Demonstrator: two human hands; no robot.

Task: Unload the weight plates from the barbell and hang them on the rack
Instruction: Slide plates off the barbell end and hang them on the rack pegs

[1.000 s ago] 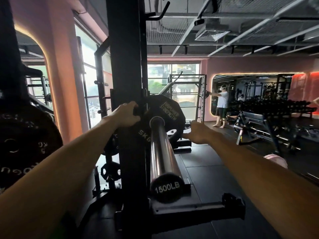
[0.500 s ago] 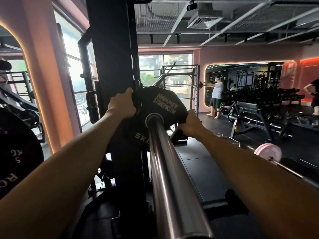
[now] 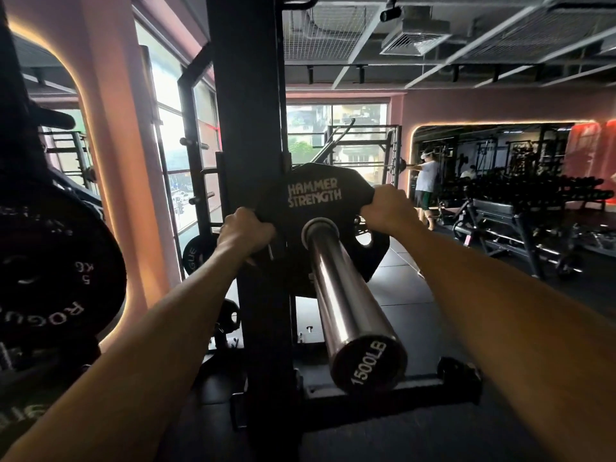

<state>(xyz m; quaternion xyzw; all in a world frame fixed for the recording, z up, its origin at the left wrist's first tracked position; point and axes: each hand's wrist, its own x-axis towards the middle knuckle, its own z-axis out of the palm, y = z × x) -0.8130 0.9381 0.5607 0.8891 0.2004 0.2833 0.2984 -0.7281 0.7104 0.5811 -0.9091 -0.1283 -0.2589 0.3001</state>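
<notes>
The black rack (image 3: 248, 161) upright stands tall in the middle, its foot running along the floor toward the near right. Left of it, close by, hangs a big black plate (image 3: 56, 261) marked 5 KG, and a smaller plate (image 3: 196, 253) sits on a peg behind the post. The steel barbell (image 3: 340, 295) sleeve runs from far to near just right of the upright, its end cap reading 1500LB, bare along the whole near stretch. The weight plate (image 3: 320, 208), black with white lettering, sits at the far end of that sleeve, its left edge tight against the post. To the right the dark floor (image 3: 416, 295) lies open as far as the bench and dumbbell stands. The left hand (image 3: 245, 233) grips the plate's left rim; the right hand (image 3: 386, 208) grips its upper right rim.
</notes>
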